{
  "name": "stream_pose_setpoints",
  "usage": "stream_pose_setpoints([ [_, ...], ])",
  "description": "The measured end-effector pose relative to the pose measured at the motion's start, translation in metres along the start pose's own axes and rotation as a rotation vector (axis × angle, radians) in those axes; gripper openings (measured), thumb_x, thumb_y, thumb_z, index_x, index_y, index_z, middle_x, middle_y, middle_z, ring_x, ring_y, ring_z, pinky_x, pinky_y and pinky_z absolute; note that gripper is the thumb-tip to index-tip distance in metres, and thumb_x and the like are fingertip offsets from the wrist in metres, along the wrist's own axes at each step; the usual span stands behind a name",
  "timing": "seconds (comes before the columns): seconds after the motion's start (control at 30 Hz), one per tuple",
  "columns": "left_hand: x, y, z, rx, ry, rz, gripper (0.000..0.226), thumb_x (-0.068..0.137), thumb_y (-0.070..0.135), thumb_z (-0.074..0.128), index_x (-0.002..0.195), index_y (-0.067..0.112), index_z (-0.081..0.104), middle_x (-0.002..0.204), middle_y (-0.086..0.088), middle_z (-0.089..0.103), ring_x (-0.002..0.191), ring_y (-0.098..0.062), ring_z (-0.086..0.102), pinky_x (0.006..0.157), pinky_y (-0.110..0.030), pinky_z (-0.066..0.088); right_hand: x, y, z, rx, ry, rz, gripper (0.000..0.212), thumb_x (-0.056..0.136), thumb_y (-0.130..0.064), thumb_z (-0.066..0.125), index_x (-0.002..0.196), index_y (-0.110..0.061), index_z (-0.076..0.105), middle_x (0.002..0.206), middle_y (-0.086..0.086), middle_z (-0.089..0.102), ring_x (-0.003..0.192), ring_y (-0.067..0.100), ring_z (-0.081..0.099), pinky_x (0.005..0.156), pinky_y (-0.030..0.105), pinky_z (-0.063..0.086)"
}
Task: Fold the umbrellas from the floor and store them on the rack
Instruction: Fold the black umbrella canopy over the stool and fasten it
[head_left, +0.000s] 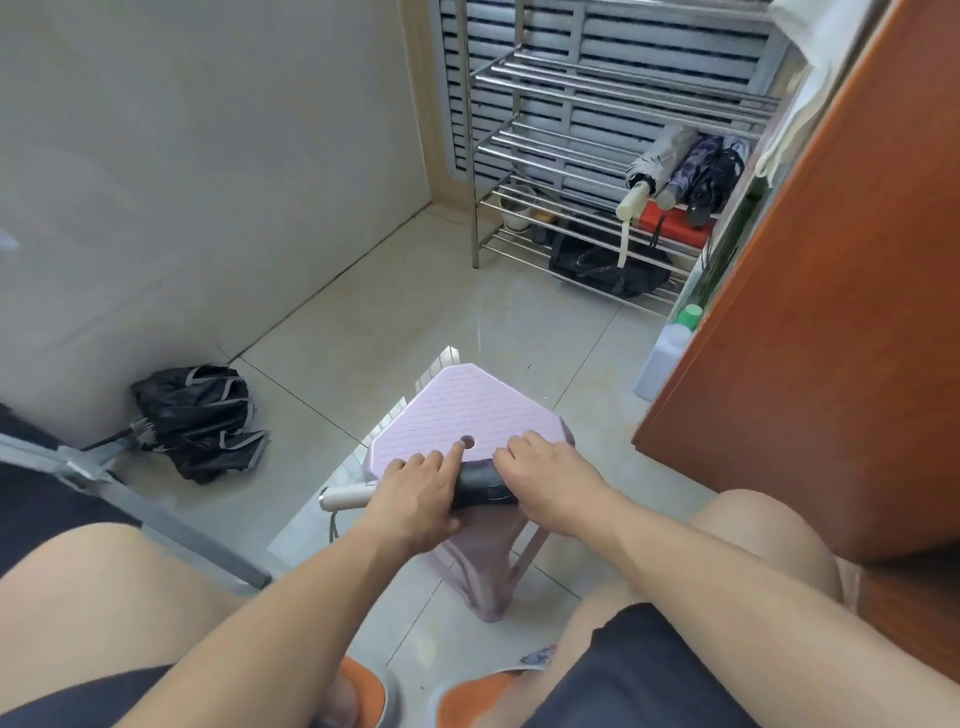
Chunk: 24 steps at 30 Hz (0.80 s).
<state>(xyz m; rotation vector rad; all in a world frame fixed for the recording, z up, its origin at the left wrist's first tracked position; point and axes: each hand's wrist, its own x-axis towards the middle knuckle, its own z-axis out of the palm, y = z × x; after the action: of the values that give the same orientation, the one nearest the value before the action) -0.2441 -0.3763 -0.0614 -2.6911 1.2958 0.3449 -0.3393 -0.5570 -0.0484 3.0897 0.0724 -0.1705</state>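
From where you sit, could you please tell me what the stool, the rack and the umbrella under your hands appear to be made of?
Stool: looks like moulded plastic, pale pink, matte, with a perforated seat and a finger hole.
Rack: apparently stainless steel, since its thin tubes are silvery and shiny.
Umbrella: dark, slightly glossy woven fabric, probably nylon or polyester; its handle seems smooth cream plastic.

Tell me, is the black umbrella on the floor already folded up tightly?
No, the black umbrella lies by the wall as a loose, crumpled heap with its canopy spread out.
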Motion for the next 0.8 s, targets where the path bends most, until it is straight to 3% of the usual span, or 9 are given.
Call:
stream_pose_setpoints([
  [0.13,0.005,0.0,-0.059,-0.142,0.092,0.066,0.029,0.08,0.041,0.059,0.103,0.03,0.046,0.085,0.01,0.061,0.078,-0.024,0.061,0.064,-0.035,0.044,-0.02,0.025,-0.034,-0.207,0.389,-0.075,0.021,0.067,-0.003,0.06,0.083,-0.016,0.056,0.077,0.002,0.054,0.067,0.023,0.051,0.042,0.029,0.027],
  [0.23,0.005,0.01,-0.123,-0.145,-0.004,0.064,0.027,0.077,0.038,0.062,0.097,0.03,0.045,0.075,0.009,0.056,0.066,-0.024,0.054,0.057,-0.032,0.039,-0.039,0.041,-0.067,-0.267,0.544,-0.034,0.017,0.079,-0.001,0.054,0.091,-0.014,0.057,0.08,0.004,0.055,0.069,0.024,0.049,0.044,0.032,0.038],
  [0.3,-0.001,0.017,-0.152,0.044,0.19,0.105,0.027,0.078,0.037,0.064,0.095,0.026,0.045,0.076,0.006,0.059,0.062,-0.028,0.055,0.054,-0.032,0.035,-0.047,0.043,-0.094,-0.192,0.492,0.053,0.018,0.079,-0.012,0.064,0.097,-0.014,0.058,0.082,0.004,0.058,0.07,0.026,0.053,0.069,0.043,0.055],
  [0.37,-0.01,0.021,-0.169,0.251,0.429,0.218,0.028,0.073,0.026,0.07,0.085,0.02,0.046,0.067,0.001,0.058,0.053,-0.033,0.057,0.047,-0.03,0.03,-0.05,0.049,-0.128,-0.039,0.271,0.112,0.025,0.077,-0.028,0.066,0.097,-0.019,0.055,0.083,0.0,0.063,0.073,0.027,0.06,0.103,0.051,0.047],
  [0.43,-0.018,0.019,-0.177,0.335,0.62,0.297,0.025,0.068,0.012,0.068,0.079,0.018,0.046,0.061,-0.002,0.053,0.046,-0.03,0.054,0.045,-0.028,0.026,-0.049,0.054,-0.158,0.174,0.063,0.163,0.029,0.073,-0.037,0.065,0.095,-0.025,0.052,0.084,-0.001,0.067,0.077,0.029,0.063,0.088,0.041,0.054],
  [0.53,-0.024,0.008,-0.185,0.381,0.744,0.329,0.022,0.072,0.006,0.06,0.079,0.018,0.044,0.062,-0.002,0.047,0.046,-0.027,0.048,0.047,-0.029,0.023,-0.046,0.053,-0.174,0.305,0.04,0.16,0.029,0.07,-0.044,0.065,0.092,-0.029,0.053,0.078,-0.005,0.065,0.07,0.024,0.062,0.064,0.038,0.056],
  [0.6,-0.026,-0.001,-0.195,0.347,0.65,0.317,0.022,0.075,0.014,0.064,0.08,0.019,0.043,0.064,-0.002,0.05,0.049,-0.029,0.05,0.045,-0.03,0.028,-0.04,0.051,-0.175,0.131,0.17,0.118,0.027,0.074,-0.043,0.064,0.093,-0.028,0.053,0.08,-0.005,0.065,0.068,0.025,0.061,0.062,0.037,0.054],
  [0.7,-0.029,-0.024,-0.227,0.032,0.204,0.127,0.028,0.075,0.039,0.066,0.083,0.024,0.044,0.073,0.001,0.062,0.064,-0.028,0.06,0.053,-0.033,0.044,-0.021,0.055,-0.179,-0.166,0.485,-0.041,0.021,0.077,-0.029,0.068,0.084,-0.015,0.053,0.073,0.004,0.059,0.056,0.028,0.055,0.049,0.034,0.046],
  [0.8,-0.032,-0.051,-0.244,-0.402,-0.143,0.091,0.023,0.071,0.034,0.072,0.083,0.025,0.054,0.071,-0.001,0.068,0.059,-0.023,0.064,0.052,-0.035,0.05,0.005,0.053,-0.19,-0.211,0.594,-0.236,0.018,0.081,-0.026,0.064,0.077,-0.014,0.051,0.069,0.005,0.053,0.053,0.027,0.048,0.046,0.035,0.042],
])
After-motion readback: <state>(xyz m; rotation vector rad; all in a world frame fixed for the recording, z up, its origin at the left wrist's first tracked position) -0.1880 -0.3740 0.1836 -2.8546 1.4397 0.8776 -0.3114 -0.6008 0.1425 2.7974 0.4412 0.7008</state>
